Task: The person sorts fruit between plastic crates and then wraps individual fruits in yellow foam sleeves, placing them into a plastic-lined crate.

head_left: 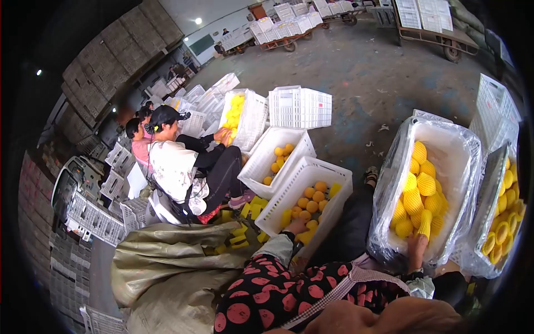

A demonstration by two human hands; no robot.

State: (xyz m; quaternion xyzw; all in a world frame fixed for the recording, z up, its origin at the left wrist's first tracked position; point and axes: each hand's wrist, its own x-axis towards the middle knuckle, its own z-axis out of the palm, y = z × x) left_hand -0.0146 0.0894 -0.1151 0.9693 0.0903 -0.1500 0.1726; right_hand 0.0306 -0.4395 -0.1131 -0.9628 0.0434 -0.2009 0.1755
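Observation:
My left hand (296,226) reaches into a white plastic crate (266,221) of round orange fruit (319,196), beside fruit and yellow foam pieces. Its fingers are too small and partly hidden to tell what they grip. My right hand (417,249) is at the near end of a plastic-lined crate (384,222), its fingers closed around the lower end of an upright, narrow yellow foam net sleeve (425,222). Whether fruit is inside that sleeve is hidden. Beyond it, fruits in yellow foam nets (413,199) are piled on the crate's left side.
Another crate of netted fruit (505,200) stands at far right. A second crate of bare fruit (303,147) adjoins mine. A co-worker (172,161) sits at left by a filled crate (253,114). Loose yellow foam sleeves (239,231) and a large sack (167,250) lie at left.

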